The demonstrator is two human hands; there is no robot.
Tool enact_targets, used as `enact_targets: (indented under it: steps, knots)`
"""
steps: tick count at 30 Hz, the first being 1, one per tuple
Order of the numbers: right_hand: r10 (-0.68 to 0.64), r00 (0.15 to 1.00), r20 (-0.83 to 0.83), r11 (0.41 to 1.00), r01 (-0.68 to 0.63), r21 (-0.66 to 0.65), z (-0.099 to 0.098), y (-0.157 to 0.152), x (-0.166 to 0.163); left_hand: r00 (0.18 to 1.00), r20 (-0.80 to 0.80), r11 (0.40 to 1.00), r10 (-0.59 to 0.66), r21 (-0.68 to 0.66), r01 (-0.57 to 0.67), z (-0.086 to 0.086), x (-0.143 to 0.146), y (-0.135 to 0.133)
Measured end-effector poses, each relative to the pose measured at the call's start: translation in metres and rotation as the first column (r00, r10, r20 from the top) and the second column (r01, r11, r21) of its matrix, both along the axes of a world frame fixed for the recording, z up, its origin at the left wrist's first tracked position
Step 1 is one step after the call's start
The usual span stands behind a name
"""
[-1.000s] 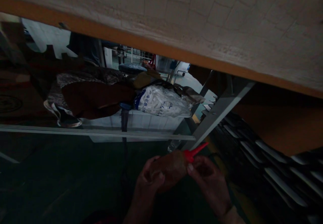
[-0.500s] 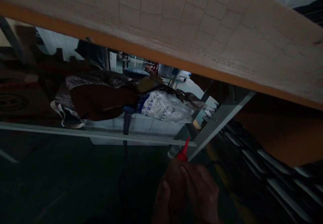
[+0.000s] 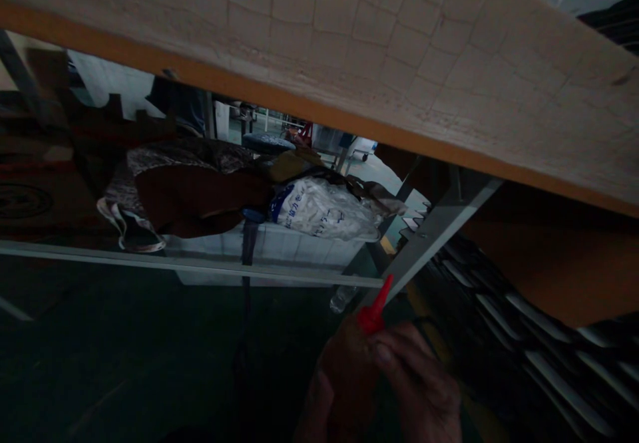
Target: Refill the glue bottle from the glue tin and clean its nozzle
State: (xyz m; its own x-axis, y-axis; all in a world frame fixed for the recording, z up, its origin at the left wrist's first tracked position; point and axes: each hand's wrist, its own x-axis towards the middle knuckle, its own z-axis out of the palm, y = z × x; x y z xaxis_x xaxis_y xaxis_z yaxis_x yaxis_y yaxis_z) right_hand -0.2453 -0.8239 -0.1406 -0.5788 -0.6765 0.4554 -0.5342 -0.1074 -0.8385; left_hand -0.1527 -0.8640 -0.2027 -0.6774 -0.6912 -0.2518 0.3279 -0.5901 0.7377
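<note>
A squeeze bottle (image 3: 349,370) with a pointed red nozzle (image 3: 378,306) stands tilted low in the view, its brownish body in deep shade. My left hand (image 3: 318,396) is wrapped round the bottle from the left, thumb along its side. At the right of the bottle, just below the nozzle's base, my right hand (image 3: 424,376) has its thumb and index finger pinched together. Whatever sits between those fingertips is too small or dark to name.
Above the hands runs a worn tabletop (image 3: 349,37) with an orange edge. Beneath it are a metal leg (image 3: 434,230), a crossbar (image 3: 200,265), and a white crate (image 3: 299,247) bearing cloths and a printed plastic bag (image 3: 324,210). A clear plastic item (image 3: 343,296) lies on the floor.
The bottle's red nozzle has shifted right, and more of its base shows. My right hand has moved right and down, its thumb and index finger now pinched beside the nozzle's base.
</note>
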Motion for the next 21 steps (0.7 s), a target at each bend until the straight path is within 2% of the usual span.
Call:
enact_targets:
  steps: [6, 8, 11, 14, 16, 18, 21]
  knots:
    - [0.133, 0.982, 0.134, 0.989, -0.122, -0.086, -0.003, 0.005, -0.008, 0.999, -0.001, 0.999, -0.042, 0.01, 0.042, -0.003, -0.045, -0.029]
    - [0.145, 0.969, 0.199, 0.986, -0.124, -0.114, -0.004, 0.003, -0.008, 0.999, 0.006, 0.999, -0.036, 0.017, 0.036, -0.005, -0.053, -0.032]
    - [0.15, 0.947, 0.285, 0.98, -0.104, -0.169, -0.004, 0.0, -0.007, 1.0, 0.007, 0.999, -0.014, 0.041, 0.014, -0.011, -0.048, -0.026]
    - [0.16, 0.935, 0.317, 0.974, -0.097, -0.207, -0.004, -0.002, -0.006, 0.995, -0.092, 0.992, 0.04, 0.127, -0.028, -0.017, -0.024, -0.012]
    - [0.13, 0.961, 0.245, 0.985, -0.098, -0.14, -0.005, -0.001, -0.005, 0.984, -0.157, 0.984, 0.082, 0.172, -0.055, -0.018, -0.008, -0.005]
    - [0.091, 0.993, 0.076, 0.994, -0.086, -0.069, -0.004, 0.0, -0.002, 0.978, -0.183, 0.982, 0.102, 0.176, -0.069, -0.016, 0.001, -0.002]
    - [0.065, 0.985, -0.157, 0.996, -0.075, -0.057, -0.003, 0.004, 0.002, 0.977, -0.188, 0.986, 0.102, 0.147, -0.074, -0.011, -0.002, -0.008]
